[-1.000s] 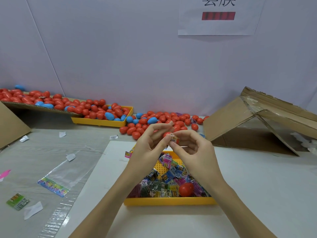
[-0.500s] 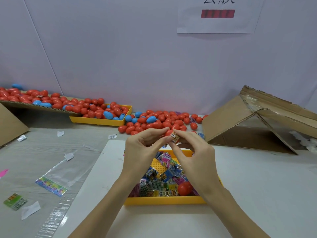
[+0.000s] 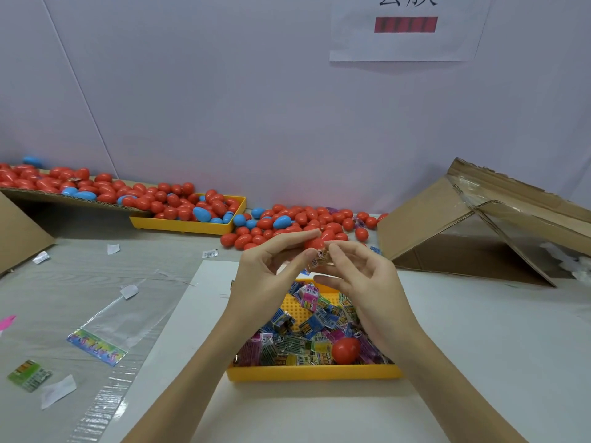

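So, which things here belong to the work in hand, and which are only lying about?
In the job: small packet pinched between left hand and right hand; near yellow tray of packets; red egg in it; egg pile, probably.
Lying about: cardboard box; clear bag; paper scrap; green label.

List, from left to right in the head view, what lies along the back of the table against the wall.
Egg-laden cardboard ramp → egg-filled yellow tray → loose pile of eggs → collapsed cardboard box.
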Demonstrator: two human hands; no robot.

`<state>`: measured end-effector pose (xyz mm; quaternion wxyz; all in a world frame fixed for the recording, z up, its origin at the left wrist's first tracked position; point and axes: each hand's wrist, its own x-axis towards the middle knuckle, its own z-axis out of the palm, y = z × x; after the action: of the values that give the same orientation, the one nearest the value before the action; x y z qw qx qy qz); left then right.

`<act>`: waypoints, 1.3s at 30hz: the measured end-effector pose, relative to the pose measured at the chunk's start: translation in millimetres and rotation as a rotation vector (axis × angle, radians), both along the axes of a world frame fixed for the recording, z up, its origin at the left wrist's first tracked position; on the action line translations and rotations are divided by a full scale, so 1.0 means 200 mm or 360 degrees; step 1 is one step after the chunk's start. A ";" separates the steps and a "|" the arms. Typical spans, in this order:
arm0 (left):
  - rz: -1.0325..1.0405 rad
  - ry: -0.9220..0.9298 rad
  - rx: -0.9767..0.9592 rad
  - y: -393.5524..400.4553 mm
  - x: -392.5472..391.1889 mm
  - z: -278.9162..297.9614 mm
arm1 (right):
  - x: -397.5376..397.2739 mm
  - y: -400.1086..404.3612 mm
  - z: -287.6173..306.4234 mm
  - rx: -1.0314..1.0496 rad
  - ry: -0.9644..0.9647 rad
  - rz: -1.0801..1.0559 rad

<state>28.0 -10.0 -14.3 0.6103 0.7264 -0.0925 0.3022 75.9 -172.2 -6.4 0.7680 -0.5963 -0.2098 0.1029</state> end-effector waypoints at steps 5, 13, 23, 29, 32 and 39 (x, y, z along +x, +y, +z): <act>0.0009 -0.0056 0.0126 -0.02 0.00 0.00 | 0.00 -0.02 0.03 0.0196 0.0559 0.0356; 0.0108 -0.0096 0.0192 0.00 0.01 -0.03 | -0.01 0.00 0.03 0.0200 0.0540 0.0316; 0.0134 -0.0057 0.0102 -0.03 0.01 -0.03 | -0.03 0.01 0.04 0.0199 0.0633 0.0285; 0.0170 -0.0064 0.0165 -0.02 0.02 -0.03 | -0.02 0.00 0.03 0.0310 0.0866 0.0392; 0.0190 -0.0091 0.0196 -0.02 0.02 -0.04 | -0.02 0.01 0.03 0.0372 0.0899 0.0410; 0.0050 0.0051 0.0016 -0.03 0.00 -0.01 | -0.01 0.00 0.03 0.0325 0.0935 0.0475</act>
<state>28.6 -16.3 -17.2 0.6033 0.7355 -0.0728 0.2998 74.1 -172.8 0.3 0.8278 -0.4239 -0.0739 0.3600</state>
